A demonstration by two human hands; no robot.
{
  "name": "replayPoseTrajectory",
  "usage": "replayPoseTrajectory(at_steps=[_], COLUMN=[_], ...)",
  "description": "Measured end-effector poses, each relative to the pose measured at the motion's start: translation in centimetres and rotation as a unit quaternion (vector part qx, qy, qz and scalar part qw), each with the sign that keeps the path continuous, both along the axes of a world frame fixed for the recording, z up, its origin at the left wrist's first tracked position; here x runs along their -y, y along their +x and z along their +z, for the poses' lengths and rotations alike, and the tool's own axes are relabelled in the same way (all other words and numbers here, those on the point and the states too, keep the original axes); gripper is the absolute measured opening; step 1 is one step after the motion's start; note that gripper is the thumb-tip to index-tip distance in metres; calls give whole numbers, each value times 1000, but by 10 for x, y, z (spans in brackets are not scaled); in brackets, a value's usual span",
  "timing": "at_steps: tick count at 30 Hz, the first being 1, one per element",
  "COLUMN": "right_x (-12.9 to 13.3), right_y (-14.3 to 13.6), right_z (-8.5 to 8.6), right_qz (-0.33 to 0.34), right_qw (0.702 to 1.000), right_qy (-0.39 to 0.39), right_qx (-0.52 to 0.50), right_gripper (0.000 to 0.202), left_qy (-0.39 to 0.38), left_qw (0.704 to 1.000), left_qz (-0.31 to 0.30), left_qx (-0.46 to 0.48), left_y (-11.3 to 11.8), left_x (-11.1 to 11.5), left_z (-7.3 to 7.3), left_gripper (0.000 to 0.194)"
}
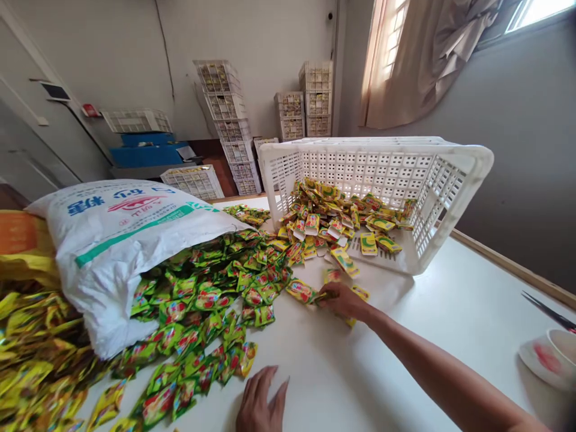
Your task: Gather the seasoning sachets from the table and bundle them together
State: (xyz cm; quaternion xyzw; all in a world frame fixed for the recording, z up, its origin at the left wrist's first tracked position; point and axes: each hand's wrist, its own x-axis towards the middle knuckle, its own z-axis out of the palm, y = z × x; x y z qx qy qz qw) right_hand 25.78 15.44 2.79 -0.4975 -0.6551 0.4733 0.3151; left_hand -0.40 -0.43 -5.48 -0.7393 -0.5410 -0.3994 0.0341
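one white crate (468, 158), tipped on its side on the counter (405, 348), mouth towards the hands; contents: small yellow boxes (369, 243), heaped along its lower wall and spilling over the rim. one white woven sack (139, 240), lying flat, green packets (209, 297) spread out from its mouth. yellow packets (22, 384), a loose pile beside the sack. right hand (333, 295), in front of the crate, fingertips at the end of one packet (300, 291) (whether pinched or only touched, cannot tell). left hand (262, 399), near the green packets, on the counter, holding nothing, thumb apart from fingers. one cup (551, 360), right edge, contents not visible. stacked crates (227, 108), by the wall, filled with yellowish items too small to identify.
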Motion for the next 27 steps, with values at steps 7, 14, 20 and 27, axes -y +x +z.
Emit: replayPoseTrajectory(at_steps=[7, 14, 20, 27], right_x=[97, 119, 118, 114], right_y=[-22, -9, -8, 12], right_z=[16, 5, -6, -9], right_qz=[58, -137, -207, -229], right_qw=[968, 969, 958, 942], right_qy=[-167, -104, -64, -78], right_qx=[-179, -178, -187, -234], right_gripper=[27, 32, 35, 38], left_qy=[-128, -171, -313, -373], left_qw=[985, 983, 938, 914], left_qz=[87, 70, 123, 132], left_qx=[74, -25, -90, -88], left_y=[11, 19, 75, 101], left_x=[19, -5, -50, -45], left_z=[36, 95, 127, 102], left_gripper=[42, 39, 43, 63])
